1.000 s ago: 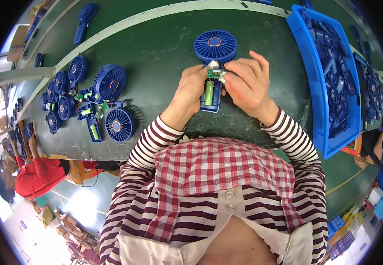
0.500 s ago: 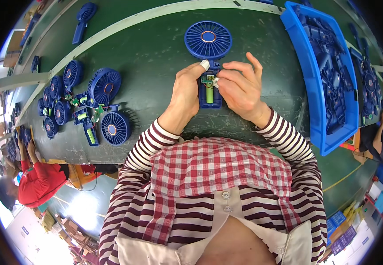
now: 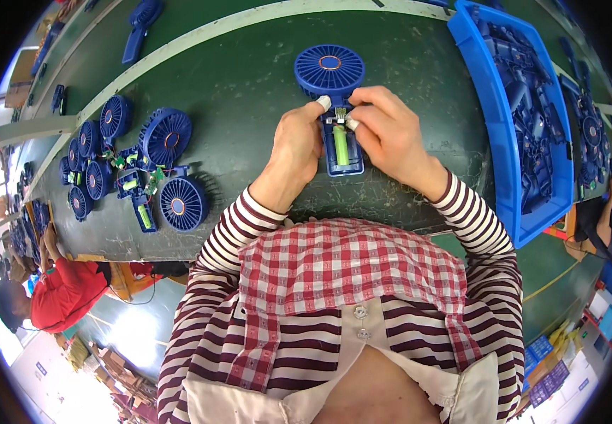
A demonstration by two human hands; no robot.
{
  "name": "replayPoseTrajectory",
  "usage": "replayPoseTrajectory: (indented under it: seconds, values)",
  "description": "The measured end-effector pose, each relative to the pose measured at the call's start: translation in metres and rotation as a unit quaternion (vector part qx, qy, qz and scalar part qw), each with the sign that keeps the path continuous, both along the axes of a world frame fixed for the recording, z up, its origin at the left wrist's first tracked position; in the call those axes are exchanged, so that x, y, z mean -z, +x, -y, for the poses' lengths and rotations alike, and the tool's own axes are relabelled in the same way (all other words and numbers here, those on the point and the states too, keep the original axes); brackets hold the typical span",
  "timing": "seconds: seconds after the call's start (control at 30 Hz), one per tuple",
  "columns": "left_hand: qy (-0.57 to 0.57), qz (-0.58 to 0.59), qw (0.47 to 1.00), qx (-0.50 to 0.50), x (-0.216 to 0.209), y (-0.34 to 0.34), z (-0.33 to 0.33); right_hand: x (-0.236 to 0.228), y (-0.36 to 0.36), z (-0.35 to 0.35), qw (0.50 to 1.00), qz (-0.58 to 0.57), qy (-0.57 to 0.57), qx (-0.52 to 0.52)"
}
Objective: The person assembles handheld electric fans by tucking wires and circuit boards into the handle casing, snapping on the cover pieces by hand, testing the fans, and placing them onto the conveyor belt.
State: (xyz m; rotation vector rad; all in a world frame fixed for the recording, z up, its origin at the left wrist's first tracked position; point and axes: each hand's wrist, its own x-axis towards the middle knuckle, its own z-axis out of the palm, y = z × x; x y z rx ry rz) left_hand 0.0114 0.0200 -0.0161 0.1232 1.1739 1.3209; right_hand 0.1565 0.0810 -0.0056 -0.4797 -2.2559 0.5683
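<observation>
My left hand [image 3: 295,141] clasps the plastic handle [image 3: 354,152], right hand [image 3: 388,134] narrowed at its top, grip unclear; smooth battery [image 3: 341,146] inside, round ribbed fan [image 3: 330,63] above!

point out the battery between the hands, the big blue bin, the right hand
Battery [image 3: 341,145]: head view, its green middle
Big blue bin [image 3: 499,141]: head view, left wall
Right hand [image 3: 395,136]: head view, back of the hand

l hand [image 3: 295,145] holds blue fan [image 3: 330,65] over green surface [image 3: 249,92], green batt [image 3: 341,146] in its open handle [image 3: 345,170]; r hand [image 3: 394,138] has fingers [image 3: 366,116] bunched at small parts [image 3: 340,114] by fan neck, above batt. to l, cluster of blue fans [image 3: 133,157]; to r, blue bin [image 3: 491,120] w/ blue parts [image 3: 528,120]; far l, co-worker [image 3: 66,297] in red.
</observation>
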Motion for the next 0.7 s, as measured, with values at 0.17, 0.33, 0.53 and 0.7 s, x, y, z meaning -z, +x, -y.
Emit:
replayPoseTrajectory:
  seconds: [0.17, 0.33, 0.53, 0.7]
  values:
    - [-0.004, 0.022, 1.000, 0.005, -0.0130, 0.0011, -0.0001, -0.0029, -0.0005, -0.0077, 0.996, 0.000, -0.094, -0.013]
    - [-0.004, 0.031, 0.999, 0.011, -0.0131, -0.0011, -0.0003, -0.0033, -0.0006, -0.0096, 0.989, 0.007, -0.146, -0.015]
    - [-0.004, 0.034, 0.999, 0.026, -0.0111, -0.0026, 0.0007, -0.0059, -0.0001, -0.0086, 0.988, 0.024, -0.148, -0.029]
    - [-0.004, 0.031, 0.998, 0.046, -0.0099, -0.0040, 0.0011, -0.0051, 0.0008, -0.0092, 0.989, 0.031, -0.137, -0.038]
